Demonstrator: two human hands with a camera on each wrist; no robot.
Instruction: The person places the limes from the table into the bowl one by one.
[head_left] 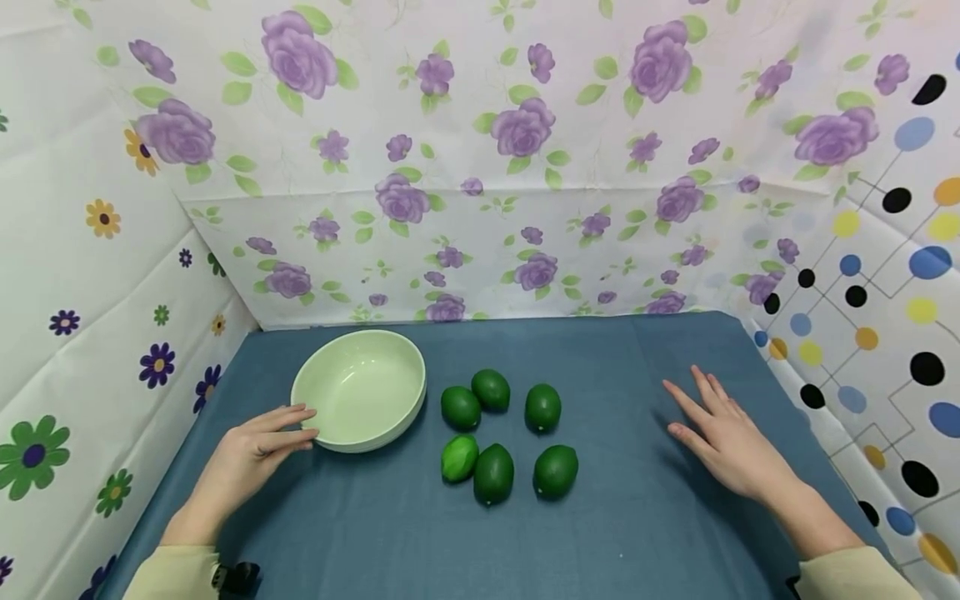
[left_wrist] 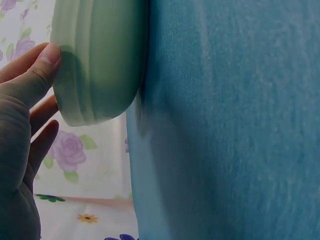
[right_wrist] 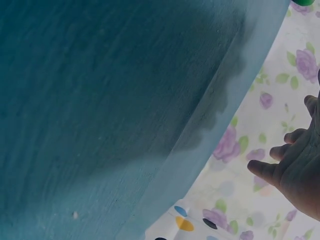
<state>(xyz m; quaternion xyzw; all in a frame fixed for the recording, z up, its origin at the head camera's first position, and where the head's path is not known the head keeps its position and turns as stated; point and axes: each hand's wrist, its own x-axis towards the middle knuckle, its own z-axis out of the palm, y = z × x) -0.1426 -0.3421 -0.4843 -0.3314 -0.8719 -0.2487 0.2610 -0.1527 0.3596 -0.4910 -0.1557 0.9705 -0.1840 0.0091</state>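
Holding bowl (head_left: 363,387) rim: left hand (head_left: 247,454); right hand (head_left: 731,446) apart.

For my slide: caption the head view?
Left hand holding a pale green bowl beside six green fruits; right hand over blue cloth.

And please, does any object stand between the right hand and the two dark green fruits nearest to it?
Nothing visible does. In the head view, only blue cloth lies between the right hand and those two, the upper fruit and the lower fruit.
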